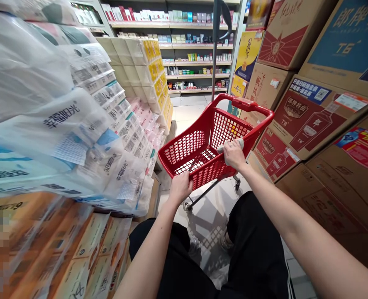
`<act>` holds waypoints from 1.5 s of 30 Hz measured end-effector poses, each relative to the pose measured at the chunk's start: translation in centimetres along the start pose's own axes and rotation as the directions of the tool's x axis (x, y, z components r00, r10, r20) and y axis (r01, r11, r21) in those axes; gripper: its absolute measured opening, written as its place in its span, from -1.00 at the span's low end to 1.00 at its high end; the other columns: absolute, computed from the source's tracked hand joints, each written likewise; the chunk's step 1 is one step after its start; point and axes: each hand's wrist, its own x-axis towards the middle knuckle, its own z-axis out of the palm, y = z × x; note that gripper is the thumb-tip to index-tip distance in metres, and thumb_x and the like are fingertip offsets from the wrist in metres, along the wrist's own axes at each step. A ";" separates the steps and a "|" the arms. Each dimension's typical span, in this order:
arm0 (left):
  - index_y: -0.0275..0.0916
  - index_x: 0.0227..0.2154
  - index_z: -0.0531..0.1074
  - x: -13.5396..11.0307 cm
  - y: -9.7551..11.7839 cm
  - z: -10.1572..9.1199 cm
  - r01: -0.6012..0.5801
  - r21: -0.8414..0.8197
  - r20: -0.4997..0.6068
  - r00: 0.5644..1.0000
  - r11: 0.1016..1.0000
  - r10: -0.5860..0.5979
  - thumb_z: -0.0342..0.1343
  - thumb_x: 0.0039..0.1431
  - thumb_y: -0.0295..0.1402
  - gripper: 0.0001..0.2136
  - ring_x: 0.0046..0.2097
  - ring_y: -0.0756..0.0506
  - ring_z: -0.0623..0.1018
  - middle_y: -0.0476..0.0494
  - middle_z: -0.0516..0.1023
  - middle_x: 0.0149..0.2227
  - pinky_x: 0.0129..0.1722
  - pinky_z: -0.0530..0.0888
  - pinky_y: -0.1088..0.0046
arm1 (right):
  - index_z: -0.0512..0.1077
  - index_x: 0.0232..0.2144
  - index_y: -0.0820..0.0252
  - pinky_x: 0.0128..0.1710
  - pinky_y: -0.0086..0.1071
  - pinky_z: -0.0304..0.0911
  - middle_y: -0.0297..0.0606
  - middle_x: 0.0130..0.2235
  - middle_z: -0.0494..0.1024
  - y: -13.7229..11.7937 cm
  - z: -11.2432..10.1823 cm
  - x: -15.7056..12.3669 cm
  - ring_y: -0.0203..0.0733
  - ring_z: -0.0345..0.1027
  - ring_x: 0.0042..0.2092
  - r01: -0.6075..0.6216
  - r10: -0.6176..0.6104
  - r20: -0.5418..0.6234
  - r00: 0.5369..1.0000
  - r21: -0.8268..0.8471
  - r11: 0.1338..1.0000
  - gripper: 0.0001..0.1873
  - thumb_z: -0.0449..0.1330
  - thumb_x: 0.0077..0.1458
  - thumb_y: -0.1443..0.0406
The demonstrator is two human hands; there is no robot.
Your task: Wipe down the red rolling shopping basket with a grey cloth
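Observation:
A red plastic shopping cart (199, 143) with a lattice basket stands in front of my legs, its handle end at the upper right. My left hand (181, 187) is closed over the near corner of the basket's rim. Farther along the same side, my right hand (233, 155) is closed on a pale cloth (240, 142), resting at the rim. Part of the cloth is hidden under my fingers. The basket shows only its bare lattice floor and walls, and castors (237, 185) show beneath it.
Plastic-wrapped tissue packs (93, 137) are piled high along the left. Cardboard cartons (311, 116) form a tall stack close on the right. Shelves of boxed goods (186, 62) stand at the back, with a grey pole (214, 62) before them. Pale floor tiles (190, 112) run between the stacks.

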 end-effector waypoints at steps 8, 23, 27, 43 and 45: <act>-0.23 -0.32 0.27 -0.1 0.1 -0.1 0.020 0.023 0.019 1.000 1.000 -0.020 -0.11 0.17 -0.38 -0.90 -0.25 -0.14 0.49 -0.21 0.50 -0.26 -0.27 0.29 0.37 | 0.32 0.02 0.18 0.23 -0.06 -0.19 -0.09 -0.06 0.42 -8.7 1.8 -3.6 -0.05 0.17 0.05 0.132 -0.144 0.123 0.982 0.099 0.986 -0.64 -0.09 0.23 0.28; -0.23 -0.35 0.27 -0.2 1.1 0.2 0.018 0.036 -0.012 1.000 0.999 -0.017 -0.15 0.22 -0.34 -0.87 -0.27 -0.13 0.48 -0.20 0.49 -0.27 -0.30 0.27 0.37 | 0.33 0.03 0.15 0.16 -0.15 0.08 -0.11 0.08 0.26 0.2 0.4 -4.1 -0.05 0.05 0.16 -0.096 0.107 -0.141 0.984 0.087 0.992 -0.61 -0.09 0.20 0.38; -0.24 -0.33 0.27 0.1 1.5 0.4 0.015 0.019 -0.022 1.000 1.000 -0.015 -0.16 0.23 -0.29 -0.83 -0.27 -0.14 0.48 -0.21 0.48 -0.30 -0.31 0.26 0.37 | 0.35 -0.06 0.18 0.11 -0.13 0.13 -0.06 0.02 0.25 -2.3 1.4 -4.3 -0.02 0.12 0.10 -0.263 0.299 -0.227 0.927 0.178 0.948 -0.69 -0.04 0.17 0.34; -0.23 -0.32 0.27 -0.2 1.3 0.3 0.018 0.041 -0.031 0.999 0.999 -0.017 -0.14 0.22 -0.31 -0.86 -0.27 -0.13 0.48 -0.17 0.49 -0.31 -0.31 0.28 0.39 | 0.34 -0.22 0.20 0.05 -0.17 0.13 -0.07 -0.07 0.31 -5.1 4.4 -6.7 -0.07 0.22 0.00 -0.400 0.564 -0.185 0.805 0.532 0.746 -0.76 0.03 0.01 0.39; -0.23 -0.32 0.27 -0.2 1.3 0.3 0.025 0.032 -0.033 0.999 0.999 -0.024 -0.14 0.22 -0.32 -0.86 -0.28 -0.12 0.48 -0.17 0.49 -0.30 -0.30 0.28 0.39 | 0.34 -0.21 0.22 0.03 -0.18 0.14 -0.07 -0.09 0.33 -3.6 4.1 -6.3 -0.06 0.23 -0.02 -0.439 0.598 -0.197 0.777 0.511 0.739 -0.75 0.02 0.02 0.37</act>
